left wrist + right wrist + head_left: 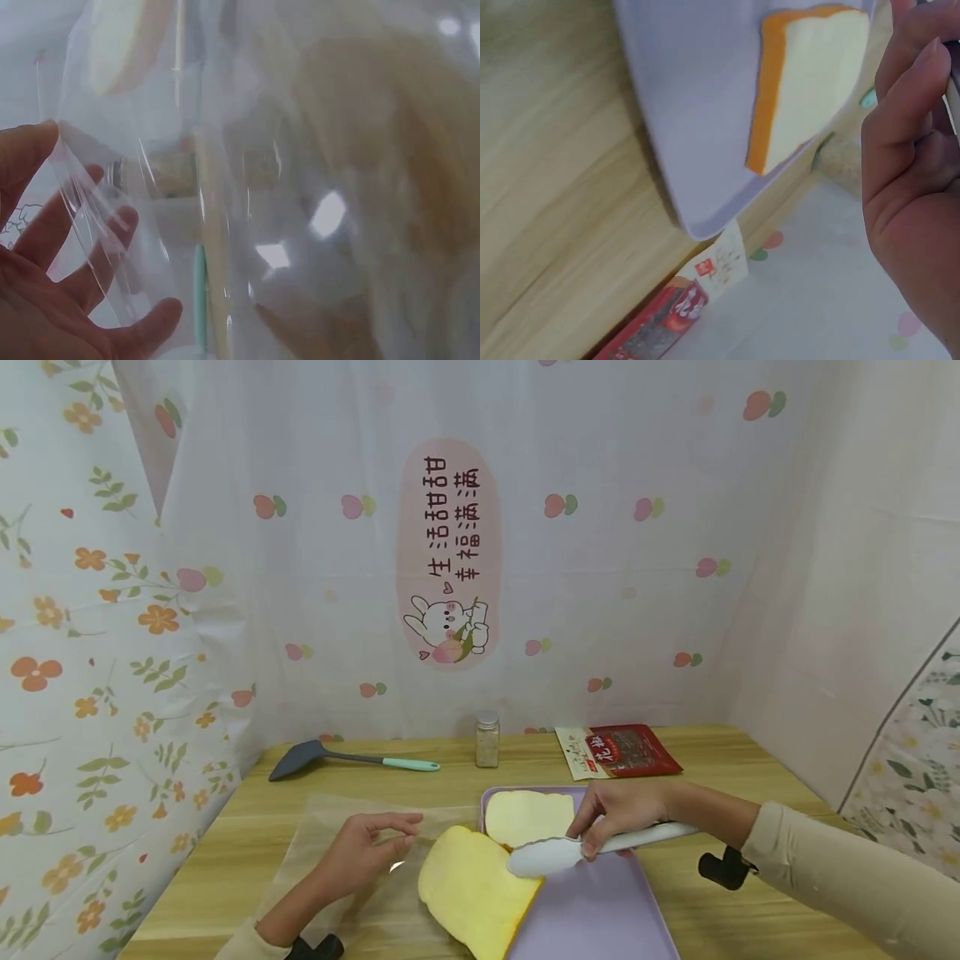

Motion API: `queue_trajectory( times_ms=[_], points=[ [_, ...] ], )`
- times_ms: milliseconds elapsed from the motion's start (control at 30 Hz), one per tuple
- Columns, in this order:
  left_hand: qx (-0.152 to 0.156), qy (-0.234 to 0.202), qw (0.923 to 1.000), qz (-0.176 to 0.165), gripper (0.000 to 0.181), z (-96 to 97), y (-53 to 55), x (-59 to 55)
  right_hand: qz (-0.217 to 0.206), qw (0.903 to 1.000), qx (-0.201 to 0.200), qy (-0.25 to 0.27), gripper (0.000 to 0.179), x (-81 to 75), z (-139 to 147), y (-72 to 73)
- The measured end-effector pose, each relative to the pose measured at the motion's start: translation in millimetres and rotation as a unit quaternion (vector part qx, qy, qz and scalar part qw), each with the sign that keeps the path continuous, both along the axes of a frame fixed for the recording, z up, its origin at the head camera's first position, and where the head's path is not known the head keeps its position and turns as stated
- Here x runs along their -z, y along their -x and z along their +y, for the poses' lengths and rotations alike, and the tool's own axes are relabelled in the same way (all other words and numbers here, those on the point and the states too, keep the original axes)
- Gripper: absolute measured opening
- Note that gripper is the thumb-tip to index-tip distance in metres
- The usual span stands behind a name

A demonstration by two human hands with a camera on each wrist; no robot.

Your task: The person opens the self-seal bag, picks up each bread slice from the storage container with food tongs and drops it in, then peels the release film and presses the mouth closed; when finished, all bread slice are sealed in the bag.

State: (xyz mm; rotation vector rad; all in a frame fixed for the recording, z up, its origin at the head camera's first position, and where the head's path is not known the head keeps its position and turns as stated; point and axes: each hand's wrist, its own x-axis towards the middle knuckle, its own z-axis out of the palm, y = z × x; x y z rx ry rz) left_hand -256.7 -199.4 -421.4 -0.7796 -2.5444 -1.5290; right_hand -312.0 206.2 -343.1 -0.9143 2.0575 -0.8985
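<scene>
My right hand (618, 810) grips a pair of white tongs (551, 856), whose scalloped head lies over the upper right edge of a large bread slice (472, 889). That slice leans across the left edge of a lilac tray (592, 910). A second bread slice (528, 814) lies flat at the tray's far end; its orange crust faces the right wrist view. My left hand (360, 857) is left of the large slice. In the left wrist view its fingers are spread against a clear plastic bag (247, 195), with the film's edge stretched across them.
A dark turner with a mint handle (352, 757) lies at the back left of the wooden table (232, 852). At the back stands a glass spice jar (487, 743). A red and white spice packet (618, 752) lies behind the tray, and printed cloth hangs around the table.
</scene>
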Motion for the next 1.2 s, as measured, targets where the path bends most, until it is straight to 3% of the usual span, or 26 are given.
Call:
queue_trajectory(
  times_ms=[100, 333, 633, 1000, 1200],
  points=[
    [0.004, -0.002, 1.0000, 0.003, 0.015, -0.2, -0.2, 1.5, 0.000, 1.0000, -0.005, -0.002, 0.029, 2.5, -5.1, 6.4],
    [0.013, -0.012, 0.9998, 0.008, 0.015, 0.6, 0.5, 4.0, -0.046, 0.9987, -0.004, -0.020, 0.026, 11.1, -11.0, 16.2],
    [0.015, -0.002, 0.9991, 0.039, 0.012, -0.4, 1.9, 4.8, -0.027, 0.9993, -0.004, -0.026, 0.026, 15.7, -27.1, 31.3],
    [0.020, 0.000, 0.9994, 0.027, 0.008, 1.7, 0.5, 6.6, -0.038, 0.9989, -0.016, -0.023, 0.020, 14.6, -57.3, 41.0],
    [0.019, 0.000, 0.9988, 0.045, 0.008, 0.5, 1.2, 4.4, -0.059, 0.9958, -0.025, -0.065, 0.018, 13.2, -56.7, 46.8]
  ],
)
